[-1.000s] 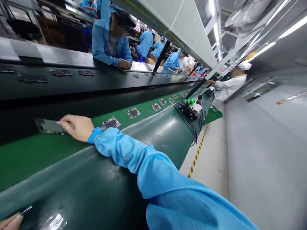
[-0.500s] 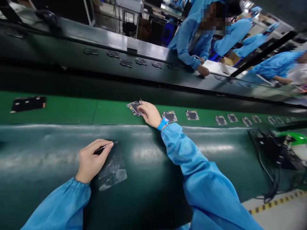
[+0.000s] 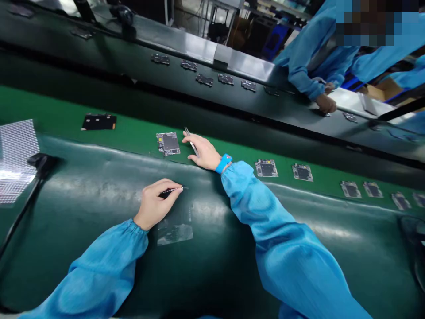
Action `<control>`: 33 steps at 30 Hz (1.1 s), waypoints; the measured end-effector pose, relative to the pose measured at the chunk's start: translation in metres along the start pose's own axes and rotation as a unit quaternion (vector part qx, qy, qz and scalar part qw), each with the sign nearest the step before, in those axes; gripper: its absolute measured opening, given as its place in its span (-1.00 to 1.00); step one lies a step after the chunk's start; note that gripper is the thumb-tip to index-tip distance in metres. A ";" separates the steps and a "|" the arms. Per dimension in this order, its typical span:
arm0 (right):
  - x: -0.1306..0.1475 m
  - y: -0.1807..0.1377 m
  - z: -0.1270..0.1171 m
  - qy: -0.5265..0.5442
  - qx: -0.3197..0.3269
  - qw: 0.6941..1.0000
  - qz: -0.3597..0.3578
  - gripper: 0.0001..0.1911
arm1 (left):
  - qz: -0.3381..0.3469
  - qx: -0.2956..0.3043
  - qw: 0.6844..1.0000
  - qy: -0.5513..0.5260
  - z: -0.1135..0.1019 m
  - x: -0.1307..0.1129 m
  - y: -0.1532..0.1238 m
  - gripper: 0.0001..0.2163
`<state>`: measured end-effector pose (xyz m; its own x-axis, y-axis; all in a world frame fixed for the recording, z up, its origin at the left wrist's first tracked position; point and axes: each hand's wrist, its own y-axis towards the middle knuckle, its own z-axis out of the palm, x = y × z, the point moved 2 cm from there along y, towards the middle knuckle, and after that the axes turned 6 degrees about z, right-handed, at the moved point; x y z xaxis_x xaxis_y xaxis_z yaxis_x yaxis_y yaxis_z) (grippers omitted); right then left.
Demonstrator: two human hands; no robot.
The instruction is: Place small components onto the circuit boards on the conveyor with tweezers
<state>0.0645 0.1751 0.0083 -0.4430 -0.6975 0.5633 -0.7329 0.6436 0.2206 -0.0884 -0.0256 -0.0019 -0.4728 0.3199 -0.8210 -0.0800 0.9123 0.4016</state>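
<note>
My right hand [image 3: 202,151] rests at the near edge of the green conveyor belt [image 3: 66,126], closed on metal tweezers [image 3: 190,138] that point up and away. A bare circuit board [image 3: 168,143] lies on the belt just left of that hand, apart from it. My left hand [image 3: 156,204] sits on the dark green bench mat [image 3: 99,248], pinching a thin dark strip [image 3: 171,191] above a clear plastic film [image 3: 175,225]. Both arms wear blue sleeves, and a blue wrist strap [image 3: 223,163] circles the right wrist.
More circuit boards [image 3: 266,168] trail along the belt to the right; a black board [image 3: 98,122] lies to the left. A dotted sheet [image 3: 15,158] and a black cable [image 3: 29,186] sit at the left. Across the far black conveyor [image 3: 206,79], a person's hand [image 3: 326,103] works.
My right hand has let go of the circuit board, which now lies on the belt left of it; the tweezers stay in the hand. The view has swung left. My left hand keeps its pinch.
</note>
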 end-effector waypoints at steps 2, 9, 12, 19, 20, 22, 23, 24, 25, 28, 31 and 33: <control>0.004 0.029 0.011 -0.001 0.014 0.999 -0.030 -0.39 | 0.001 -0.003 1.000 -0.005 0.000 0.000 0.000 -0.91; 0.013 0.078 0.023 -0.120 0.063 0.991 0.015 -0.41 | 0.001 -0.013 1.000 -0.023 0.002 -0.003 0.003 -0.91; 0.022 0.054 0.019 -0.211 -0.011 0.977 0.042 -0.49 | -0.002 -0.015 0.999 -0.031 0.003 -0.002 0.003 -0.91; 0.032 -0.030 -0.009 0.070 -0.064 0.993 0.076 -0.74 | -0.009 -0.020 0.999 -0.033 0.003 -0.001 0.002 -0.91; 0.034 -0.040 -0.014 0.169 -0.064 0.979 0.095 -0.70 | -0.010 -0.019 0.999 -0.032 0.003 -0.001 0.003 -0.90; 0.039 -0.057 -0.020 0.336 -0.048 0.929 0.146 -0.60 | -0.013 -0.018 0.999 -0.030 0.002 -0.002 0.003 -0.90; 0.043 -0.065 -0.021 0.387 -0.041 0.906 0.166 -0.57 | -0.015 -0.017 0.999 -0.029 0.002 -0.003 0.003 -0.91; 0.048 -0.071 -0.021 0.417 -0.036 0.891 0.176 -0.57 | -0.016 -0.017 0.999 -0.027 0.002 -0.003 0.004 -0.91; 0.053 -0.076 -0.020 0.436 -0.030 0.882 0.178 -0.60 | -0.016 -0.018 0.999 -0.026 0.001 -0.004 0.004 -0.91; 0.064 -0.085 -0.013 0.477 -0.018 0.858 0.191 -0.69 | -0.013 -0.018 1.000 -0.017 0.000 -0.006 0.005 -0.91; 0.068 -0.088 -0.006 0.501 -0.015 0.835 0.227 -0.69 | -0.010 -0.015 1.000 -0.008 0.000 -0.006 0.005 -0.91; 0.067 -0.090 -0.004 0.496 -0.018 0.835 0.237 -0.71 | -0.008 -0.011 1.000 -0.007 0.000 -0.006 0.004 -0.92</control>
<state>0.1023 0.0715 0.0296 -0.0199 0.2300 0.9730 -0.5728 0.7950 -0.1997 -0.0863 -0.0237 0.0044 -0.4588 0.3091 -0.8331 -0.1076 0.9113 0.3974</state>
